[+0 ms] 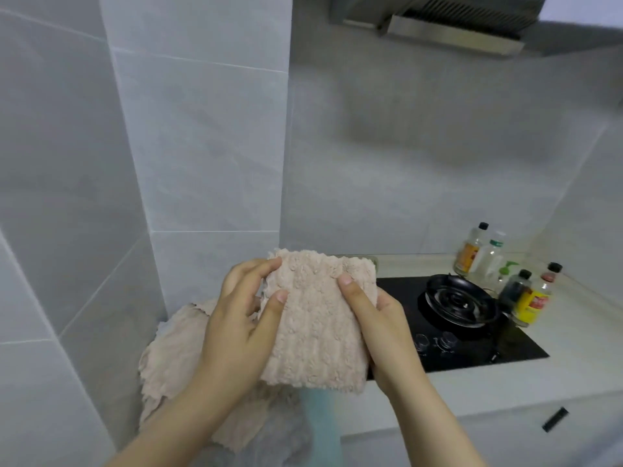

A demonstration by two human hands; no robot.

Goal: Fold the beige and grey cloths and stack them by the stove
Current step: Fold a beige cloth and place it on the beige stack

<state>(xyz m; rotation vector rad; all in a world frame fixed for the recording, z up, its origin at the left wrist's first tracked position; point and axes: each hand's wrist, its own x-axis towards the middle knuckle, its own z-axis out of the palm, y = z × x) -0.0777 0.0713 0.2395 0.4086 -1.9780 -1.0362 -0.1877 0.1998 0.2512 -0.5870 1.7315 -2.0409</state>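
Observation:
A folded beige cloth [317, 325] with a nubbly surface is held up in the air just left of the black stove [472, 335]. My left hand [242, 318] grips its left edge, thumb on the front face. My right hand [377, 321] grips its right edge, thumb on the front near the top. Another beige cloth [168, 362] lies rumpled on the counter below my left arm. A grey cloth [286, 429] lies under it at the bottom, partly hidden by my arms.
A burner [458, 299] and two knobs [435, 342] sit on the stove. Several bottles [505, 274] stand at the back right corner of the white counter [573, 358]. Tiled walls close in on the left and behind. A range hood [448, 21] hangs above.

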